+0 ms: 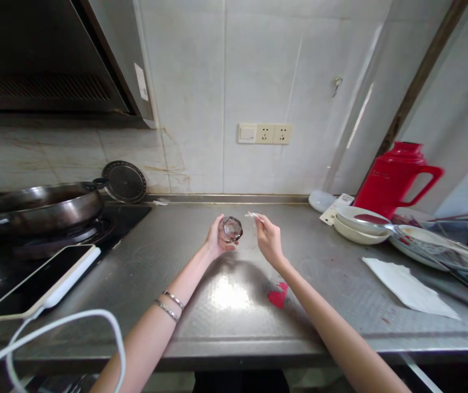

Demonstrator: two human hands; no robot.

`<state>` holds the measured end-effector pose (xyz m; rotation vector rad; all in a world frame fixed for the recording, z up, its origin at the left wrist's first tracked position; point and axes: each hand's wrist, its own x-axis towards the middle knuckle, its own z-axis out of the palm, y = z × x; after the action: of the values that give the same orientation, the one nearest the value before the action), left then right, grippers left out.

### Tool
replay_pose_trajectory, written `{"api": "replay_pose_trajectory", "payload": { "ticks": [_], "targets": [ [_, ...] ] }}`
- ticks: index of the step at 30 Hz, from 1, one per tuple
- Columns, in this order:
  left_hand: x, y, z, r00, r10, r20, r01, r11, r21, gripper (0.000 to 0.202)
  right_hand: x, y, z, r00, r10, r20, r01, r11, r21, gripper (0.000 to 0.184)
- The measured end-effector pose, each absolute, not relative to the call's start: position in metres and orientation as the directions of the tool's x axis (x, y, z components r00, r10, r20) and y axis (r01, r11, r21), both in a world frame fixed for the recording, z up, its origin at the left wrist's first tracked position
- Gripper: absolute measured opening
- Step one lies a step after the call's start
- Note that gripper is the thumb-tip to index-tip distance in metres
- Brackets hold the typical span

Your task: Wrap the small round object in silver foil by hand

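My left hand (216, 239) is wrapped round a small clear glass (232, 228), held tilted above the steel counter (234, 305) with its mouth turned toward me. Just to the right, my right hand (268, 238) pinches a small whitish scrap (252, 215) between thumb and fingers; what it is I cannot make out. The two hands are close together, a few centimetres apart. Two thin bracelets sit on my left wrist.
A dark wok (41, 206) sits on the stove at left, with a round lid (125, 182) leaning on the wall. A phone (41, 281) with a white cable lies near it. At right stand a red thermos jug (393, 177), stacked bowls (359, 222), plates and a white napkin (409, 286). A red scrap (278, 296) lies on the counter.
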<state>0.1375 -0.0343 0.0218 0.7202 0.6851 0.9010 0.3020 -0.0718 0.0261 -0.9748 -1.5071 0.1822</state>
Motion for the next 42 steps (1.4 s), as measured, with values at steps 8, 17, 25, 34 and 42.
{"api": "replay_pose_trajectory", "payload": {
  "ticks": [8, 17, 25, 34, 42],
  "targets": [
    [0.150, -0.039, 0.019, 0.248, 0.969, -0.003, -0.264, 0.070, 0.962, 0.058, 0.308, -0.031, 0.015, 0.286, 0.777, 0.561, 0.193, 0.526, -0.828, 0.039],
    [0.151, -0.048, 0.018, 0.220, 0.804, 0.553, 0.611, -0.555, 0.564, 0.095, 0.290, -0.023, 0.000, 0.243, 0.940, 0.240, -0.311, 0.310, -0.899, 0.026],
    [0.156, -0.057, 0.020, 0.393, 0.783, 0.482, 0.728, -0.585, 0.357, 0.113, 0.299, -0.023, -0.001, 0.172, 0.980, 0.105, -0.360, 0.161, -0.919, 0.020],
    [0.159, -0.059, 0.018, 0.396, 0.784, 0.479, 0.629, -0.611, 0.481, 0.116, 0.309, -0.031, 0.013, -0.166, 0.984, 0.068, -0.334, 0.009, -0.942, 0.019],
    [0.158, -0.056, 0.017, 0.420, 0.791, 0.445, 0.553, -0.612, 0.566, 0.119, 0.316, -0.030, 0.011, -0.196, 0.980, 0.038, -0.368, -0.037, -0.929, 0.020]
  ]
}}
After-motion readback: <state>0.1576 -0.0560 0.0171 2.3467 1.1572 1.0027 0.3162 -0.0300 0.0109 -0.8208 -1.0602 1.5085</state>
